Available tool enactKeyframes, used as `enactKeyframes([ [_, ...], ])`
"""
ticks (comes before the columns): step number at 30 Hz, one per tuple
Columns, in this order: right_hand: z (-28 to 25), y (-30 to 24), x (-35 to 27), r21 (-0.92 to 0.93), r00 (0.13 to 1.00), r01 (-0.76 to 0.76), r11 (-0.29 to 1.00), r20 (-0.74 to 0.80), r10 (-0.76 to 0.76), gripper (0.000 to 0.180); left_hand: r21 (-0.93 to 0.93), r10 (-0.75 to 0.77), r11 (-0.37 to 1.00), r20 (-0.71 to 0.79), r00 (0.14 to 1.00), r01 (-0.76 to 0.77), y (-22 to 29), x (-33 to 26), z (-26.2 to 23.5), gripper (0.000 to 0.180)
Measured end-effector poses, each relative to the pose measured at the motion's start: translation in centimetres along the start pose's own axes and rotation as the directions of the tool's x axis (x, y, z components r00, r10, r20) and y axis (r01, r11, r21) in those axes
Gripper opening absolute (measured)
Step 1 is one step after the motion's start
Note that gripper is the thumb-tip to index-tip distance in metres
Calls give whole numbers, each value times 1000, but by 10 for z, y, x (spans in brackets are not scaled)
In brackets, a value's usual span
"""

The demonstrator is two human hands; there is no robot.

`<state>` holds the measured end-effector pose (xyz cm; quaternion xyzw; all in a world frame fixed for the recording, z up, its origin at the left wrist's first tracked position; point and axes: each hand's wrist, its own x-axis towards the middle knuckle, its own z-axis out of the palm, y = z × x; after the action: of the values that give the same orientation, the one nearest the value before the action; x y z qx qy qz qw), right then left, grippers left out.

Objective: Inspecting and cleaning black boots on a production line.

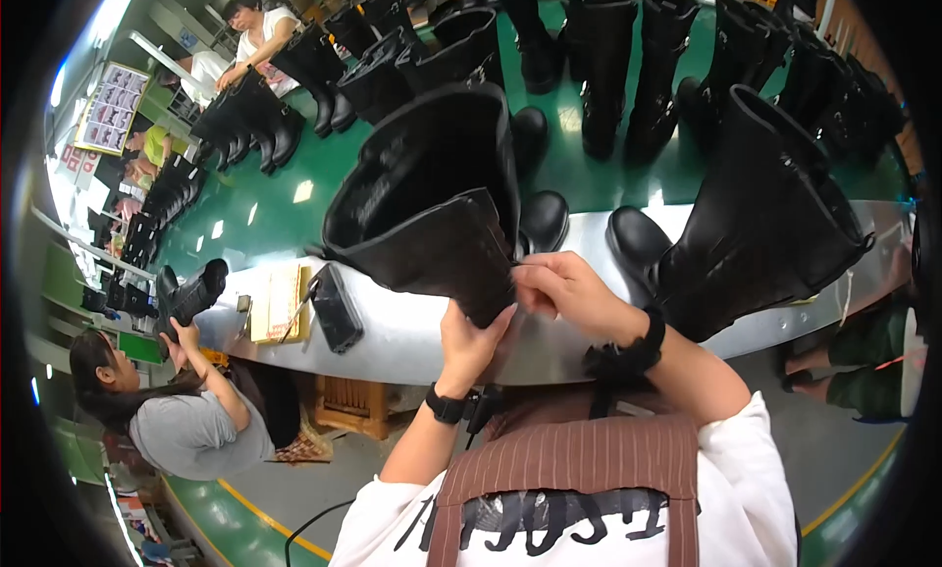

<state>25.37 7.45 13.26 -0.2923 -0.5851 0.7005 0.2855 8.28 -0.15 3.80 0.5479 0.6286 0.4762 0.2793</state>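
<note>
A tall black boot (422, 258) stands tilted in front of me, its wide shaft opening facing up toward me. My left hand (469, 346) is wrapped around the near side of the shaft, low down, with the thumb against the leather. At the boot's right edge, the fingers of my right hand (567, 287) are pinched together; what small part lies between them is hidden. The rounded toe of a black boot (546, 221) shows just beyond my hands. To the right, another tall black boot (751, 224) stands on the metal table edge (549, 356).
A black phone (337, 307) lies left of the boot, beside a yellow-edged paper pad (279, 302) and a pen. Several black boots (603, 72) line the green conveyor (285, 199). At left, a co-worker in grey (201, 430) holds a boot; another person (260, 42) works farther off.
</note>
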Motion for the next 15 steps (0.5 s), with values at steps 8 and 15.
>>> enactKeyframes([
  [8,8,-95,-40,-389,845,477,788,-42,-533,22,-118,-86,988,122,989,100,23,0,7,44],
  [15,-51,-130,-168,-955,362,-287,-73,-38,-931,44,637,-246,767,188,951,72,118,-12,-23,19],
])
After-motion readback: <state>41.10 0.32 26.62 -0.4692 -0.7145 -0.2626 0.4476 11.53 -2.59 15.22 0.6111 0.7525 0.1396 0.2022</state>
